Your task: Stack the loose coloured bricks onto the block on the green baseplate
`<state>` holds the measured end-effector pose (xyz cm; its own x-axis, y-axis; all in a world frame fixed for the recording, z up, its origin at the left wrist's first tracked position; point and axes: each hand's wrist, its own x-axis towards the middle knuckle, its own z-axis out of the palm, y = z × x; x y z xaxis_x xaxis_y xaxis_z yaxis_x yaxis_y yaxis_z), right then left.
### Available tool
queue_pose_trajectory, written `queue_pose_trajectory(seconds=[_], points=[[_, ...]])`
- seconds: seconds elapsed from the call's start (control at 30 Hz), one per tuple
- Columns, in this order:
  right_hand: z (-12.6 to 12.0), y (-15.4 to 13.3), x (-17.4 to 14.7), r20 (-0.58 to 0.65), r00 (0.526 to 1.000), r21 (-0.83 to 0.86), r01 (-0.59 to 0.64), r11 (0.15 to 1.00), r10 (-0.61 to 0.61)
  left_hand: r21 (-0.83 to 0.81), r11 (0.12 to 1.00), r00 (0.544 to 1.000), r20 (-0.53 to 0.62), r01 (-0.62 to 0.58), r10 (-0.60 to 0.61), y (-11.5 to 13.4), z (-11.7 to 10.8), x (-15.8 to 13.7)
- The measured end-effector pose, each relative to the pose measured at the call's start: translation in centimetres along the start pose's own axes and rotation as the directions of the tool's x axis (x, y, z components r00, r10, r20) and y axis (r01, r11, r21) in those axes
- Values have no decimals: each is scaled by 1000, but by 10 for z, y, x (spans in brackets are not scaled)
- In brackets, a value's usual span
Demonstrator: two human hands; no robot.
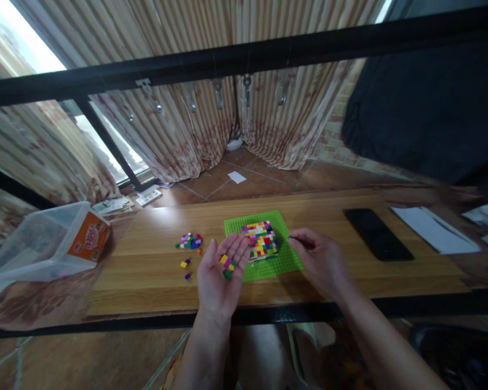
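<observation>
My left hand (222, 279) is turned palm up with its fingers stretched out. Several small toy bricks (228, 263), yellow, magenta and green, lie loose on it. Just beyond those fingers, a multicoloured block of bricks (262, 239) stands on a green studded baseplate (284, 264). Over the baseplate's right edge, my right hand (315, 254) pinches a small dark green brick (290, 237) between thumb and fingertips. To the left, a pile of mixed bricks (191, 241) lies on the table, with a few stray bricks (185, 264) nearer me.
The wooden table (146, 276) carries a black phone (378, 234) and white paper (435, 230) on the right. A clear plastic bin (36, 238) with an orange label stands off its left end. A dark metal bar (244, 57) crosses before the curtains (179, 130).
</observation>
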<state>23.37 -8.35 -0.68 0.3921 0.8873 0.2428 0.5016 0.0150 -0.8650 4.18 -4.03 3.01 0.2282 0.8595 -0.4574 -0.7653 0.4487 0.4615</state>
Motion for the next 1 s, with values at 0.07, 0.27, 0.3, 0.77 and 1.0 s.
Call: queue_pose_trajectory(seconds=[0.07, 0.27, 0.3, 0.77, 1.0], points=[[1, 4, 0, 34, 999, 14, -39, 999, 39, -9, 999, 998, -61, -31, 31, 1, 0, 1], [11, -1, 1, 78, 993, 33, -94, 995, 92, 3, 999, 995, -96, -35, 35, 1, 1, 0], [13, -1, 2, 72, 992, 46, -105, 993, 101, 3, 999, 995, -95, -34, 34, 2, 1, 0], [28, 11, 13, 24, 973, 228, -231, 946, 231, 12, 999, 995, -97, -35, 36, 2, -1, 1], [26, 10, 21, 261, 825, 502, -559, 659, 501, 51, 999, 998, -57, -7, 10, -4, 1, -2]])
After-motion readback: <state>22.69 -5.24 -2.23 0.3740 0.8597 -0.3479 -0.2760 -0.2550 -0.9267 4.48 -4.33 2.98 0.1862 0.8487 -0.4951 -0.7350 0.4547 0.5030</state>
